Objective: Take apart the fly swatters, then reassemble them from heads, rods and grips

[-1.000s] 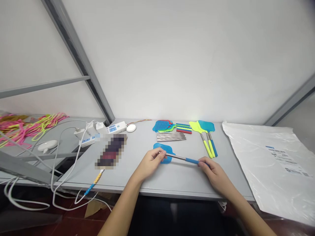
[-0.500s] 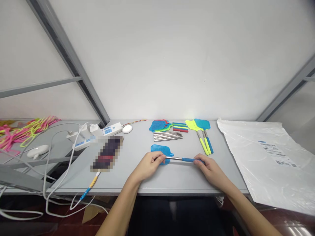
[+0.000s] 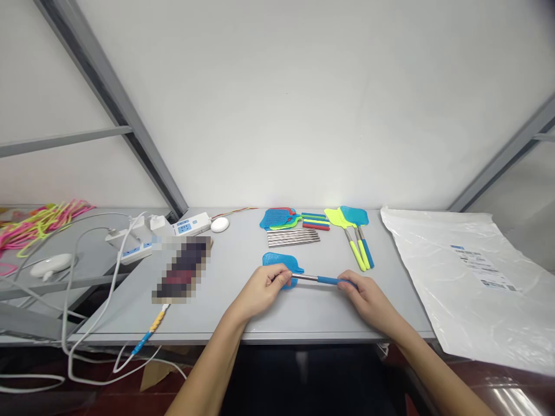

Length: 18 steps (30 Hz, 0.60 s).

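Note:
My left hand point(image 3: 266, 286) is closed around the end of a metal rod point(image 3: 307, 277). On the rod's other end sits a blue handle sleeve point(image 3: 327, 280), which the fingers of my right hand point(image 3: 366, 294) grip near its tip. A blue fly swatter head point(image 3: 284, 262) lies flat just behind and partly under my left hand; whether it touches the rod I cannot tell. Farther back are several metal rods point(image 3: 292, 237) side by side, a pile of swatter heads point(image 3: 277, 218) and a stack of coloured handle sleeves point(image 3: 315, 221).
Assembled fly swatters point(image 3: 359, 247), yellow and blue, lie to the right. A large white plastic package point(image 3: 468, 300) covers the table's right end. On the left are a pixelated dark object point(image 3: 184, 268), a power strip point(image 3: 193, 224), a white oval device point(image 3: 219, 225) and loose white cables.
The whole view has shifted slightly, so most things sit a little farther left. Both hands keep the same hold on the rod and the blue sleeve.

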### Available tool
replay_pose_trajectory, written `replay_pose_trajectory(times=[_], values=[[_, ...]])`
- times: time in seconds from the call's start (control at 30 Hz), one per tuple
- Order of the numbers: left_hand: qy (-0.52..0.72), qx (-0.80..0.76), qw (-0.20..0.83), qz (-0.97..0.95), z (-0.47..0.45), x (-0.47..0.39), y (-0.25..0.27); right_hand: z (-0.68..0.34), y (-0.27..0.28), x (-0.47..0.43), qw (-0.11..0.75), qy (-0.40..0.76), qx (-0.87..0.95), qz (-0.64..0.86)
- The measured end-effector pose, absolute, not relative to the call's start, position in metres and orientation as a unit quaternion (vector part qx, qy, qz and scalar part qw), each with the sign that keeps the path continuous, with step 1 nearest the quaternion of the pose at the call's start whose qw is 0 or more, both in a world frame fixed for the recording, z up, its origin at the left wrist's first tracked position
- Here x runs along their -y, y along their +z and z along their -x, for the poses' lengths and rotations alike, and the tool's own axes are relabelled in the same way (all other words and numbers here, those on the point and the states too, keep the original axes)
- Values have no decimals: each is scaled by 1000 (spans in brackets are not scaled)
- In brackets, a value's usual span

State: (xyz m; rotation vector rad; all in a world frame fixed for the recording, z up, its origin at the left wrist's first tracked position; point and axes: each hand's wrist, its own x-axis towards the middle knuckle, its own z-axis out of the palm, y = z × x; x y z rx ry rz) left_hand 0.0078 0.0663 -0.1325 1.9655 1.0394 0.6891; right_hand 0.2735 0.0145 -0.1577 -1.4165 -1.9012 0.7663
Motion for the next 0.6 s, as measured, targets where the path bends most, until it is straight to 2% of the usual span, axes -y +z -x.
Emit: replay_pose_trajectory(times=[0.23,0.47,0.6], values=[[264,-410,397,-777,0,-67,-128,-266,-155,-16,318,329,724,516],[334,-446,437,-707,20,-74,-125,-257,-157,-14,446,484,603,451],[356,-445,452,-686,22,-74,-128,-257,-159,-14,479,491,568,455]])
